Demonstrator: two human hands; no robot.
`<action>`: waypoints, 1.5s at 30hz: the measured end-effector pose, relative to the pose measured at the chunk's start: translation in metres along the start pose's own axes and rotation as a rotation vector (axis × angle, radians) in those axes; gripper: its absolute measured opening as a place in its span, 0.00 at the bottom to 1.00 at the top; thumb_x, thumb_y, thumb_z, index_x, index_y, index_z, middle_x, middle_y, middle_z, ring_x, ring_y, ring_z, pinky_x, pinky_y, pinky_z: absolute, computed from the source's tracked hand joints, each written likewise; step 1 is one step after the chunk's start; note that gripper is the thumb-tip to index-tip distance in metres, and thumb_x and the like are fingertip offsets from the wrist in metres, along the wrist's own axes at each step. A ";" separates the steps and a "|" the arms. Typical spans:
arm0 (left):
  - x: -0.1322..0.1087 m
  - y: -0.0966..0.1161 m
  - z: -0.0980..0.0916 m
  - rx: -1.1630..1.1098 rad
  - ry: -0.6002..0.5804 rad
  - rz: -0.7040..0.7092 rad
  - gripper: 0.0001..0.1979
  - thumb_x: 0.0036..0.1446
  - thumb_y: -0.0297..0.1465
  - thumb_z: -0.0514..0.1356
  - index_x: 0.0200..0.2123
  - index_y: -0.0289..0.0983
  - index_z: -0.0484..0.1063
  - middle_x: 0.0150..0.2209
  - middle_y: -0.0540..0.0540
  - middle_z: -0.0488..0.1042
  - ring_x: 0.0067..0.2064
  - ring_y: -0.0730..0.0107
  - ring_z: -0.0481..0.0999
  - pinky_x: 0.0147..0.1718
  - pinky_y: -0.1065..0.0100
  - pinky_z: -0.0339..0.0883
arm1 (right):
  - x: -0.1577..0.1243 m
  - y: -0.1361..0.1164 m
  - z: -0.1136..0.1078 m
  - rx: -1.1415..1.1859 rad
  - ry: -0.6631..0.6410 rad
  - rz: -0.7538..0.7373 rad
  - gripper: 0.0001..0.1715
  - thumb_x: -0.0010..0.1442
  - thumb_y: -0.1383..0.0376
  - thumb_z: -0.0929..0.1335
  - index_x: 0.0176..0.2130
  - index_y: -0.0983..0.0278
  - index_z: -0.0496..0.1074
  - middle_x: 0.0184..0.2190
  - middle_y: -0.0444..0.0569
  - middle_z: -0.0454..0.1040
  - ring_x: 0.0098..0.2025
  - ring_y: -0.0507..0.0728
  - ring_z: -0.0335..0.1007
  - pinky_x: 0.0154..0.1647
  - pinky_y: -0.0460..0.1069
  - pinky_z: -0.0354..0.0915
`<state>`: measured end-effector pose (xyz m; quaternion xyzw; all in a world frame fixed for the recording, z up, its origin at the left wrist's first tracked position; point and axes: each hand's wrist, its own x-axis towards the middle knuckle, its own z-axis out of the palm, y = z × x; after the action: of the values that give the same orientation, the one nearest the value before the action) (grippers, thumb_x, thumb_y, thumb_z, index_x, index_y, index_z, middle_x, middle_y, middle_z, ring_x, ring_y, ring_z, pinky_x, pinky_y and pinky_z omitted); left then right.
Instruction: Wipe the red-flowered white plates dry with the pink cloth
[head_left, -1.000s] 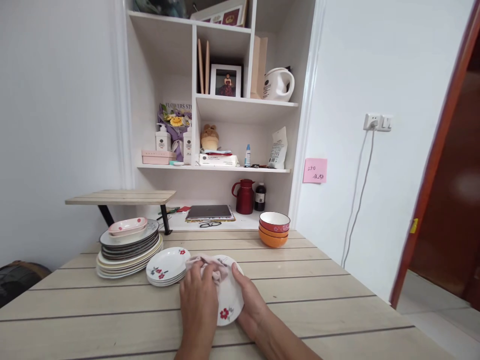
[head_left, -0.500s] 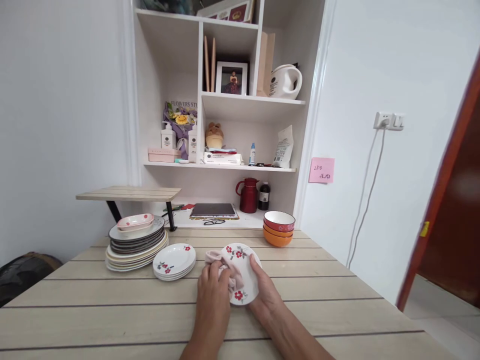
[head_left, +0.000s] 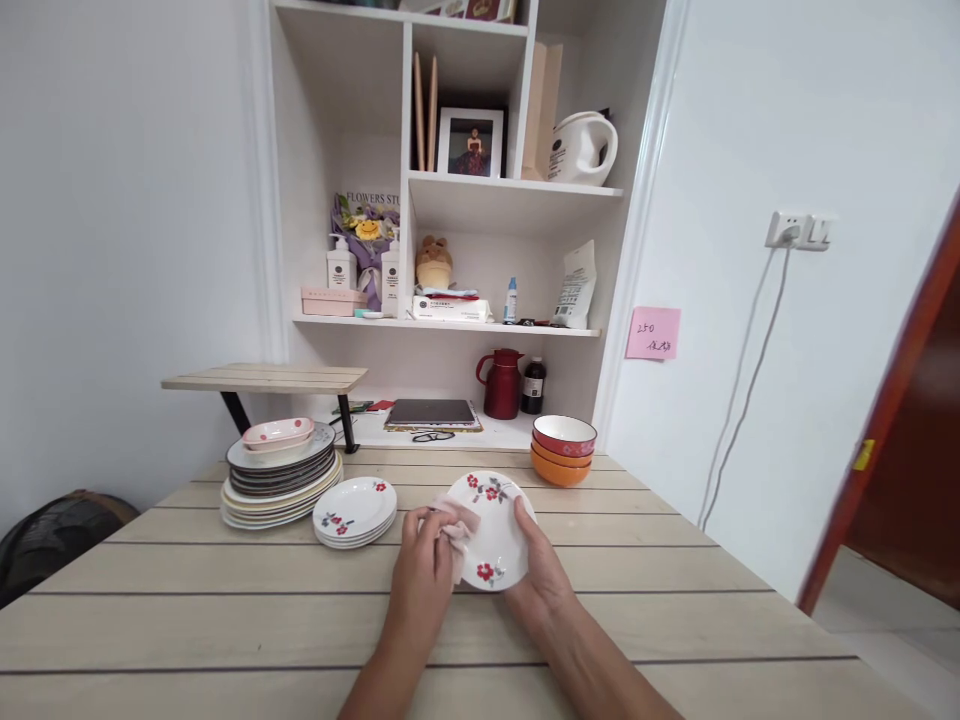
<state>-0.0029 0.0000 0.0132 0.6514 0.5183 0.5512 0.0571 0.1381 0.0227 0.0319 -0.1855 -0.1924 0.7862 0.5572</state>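
A white plate (head_left: 491, 530) with red flowers is tilted toward me above the table. My right hand (head_left: 544, 575) grips its right edge, thumb on the face and fingers behind. Bunched in my left hand (head_left: 424, 555) is a pale pink cloth (head_left: 459, 525), which lies at the plate's left edge; the fingers are closed round it. To the left sits a short stack of matching flowered plates (head_left: 356, 508). Behind that stands a taller stack of plates (head_left: 281, 485), topped by pink-dotted oval dishes (head_left: 277, 435).
Stacked bowls (head_left: 562, 450), red over orange, stand at the right rear of the slatted table (head_left: 300, 630). A small wooden riser (head_left: 266, 378) is at the back left. Behind are a laptop (head_left: 433, 412), eyeglasses (head_left: 433, 437), a red jug (head_left: 501, 384) and a dark bottle (head_left: 533, 386).
My left hand has drawn the cloth slightly left, uncovering more of the plate's face. My right hand still holds the plate. The camera view has shifted slightly.
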 end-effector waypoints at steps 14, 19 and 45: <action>-0.007 0.012 0.011 -0.180 -0.131 -0.013 0.12 0.57 0.26 0.49 0.38 0.39 0.71 0.39 0.44 0.70 0.41 0.65 0.73 0.41 0.63 0.68 | 0.002 -0.012 -0.002 0.044 0.012 -0.112 0.28 0.60 0.53 0.67 0.55 0.64 0.69 0.49 0.54 0.77 0.51 0.63 0.72 0.51 0.58 0.67; -0.005 0.010 0.008 -0.138 -0.118 -0.007 0.12 0.58 0.26 0.48 0.37 0.39 0.71 0.39 0.44 0.69 0.42 0.65 0.73 0.43 0.62 0.69 | 0.001 -0.010 0.003 0.005 0.024 -0.081 0.28 0.60 0.54 0.67 0.55 0.66 0.68 0.47 0.56 0.78 0.50 0.63 0.73 0.50 0.59 0.68; -0.007 0.011 0.000 0.418 0.283 0.445 0.15 0.62 0.26 0.52 0.49 0.40 0.71 0.51 0.39 0.65 0.55 0.57 0.69 0.51 0.56 0.68 | 0.001 -0.005 0.004 0.013 0.004 -0.068 0.30 0.60 0.52 0.67 0.54 0.69 0.69 0.45 0.58 0.79 0.49 0.63 0.74 0.52 0.58 0.66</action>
<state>0.0044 -0.0105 0.0155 0.6633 0.4681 0.5166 -0.2721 0.1397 0.0249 0.0381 -0.1771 -0.1924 0.7676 0.5852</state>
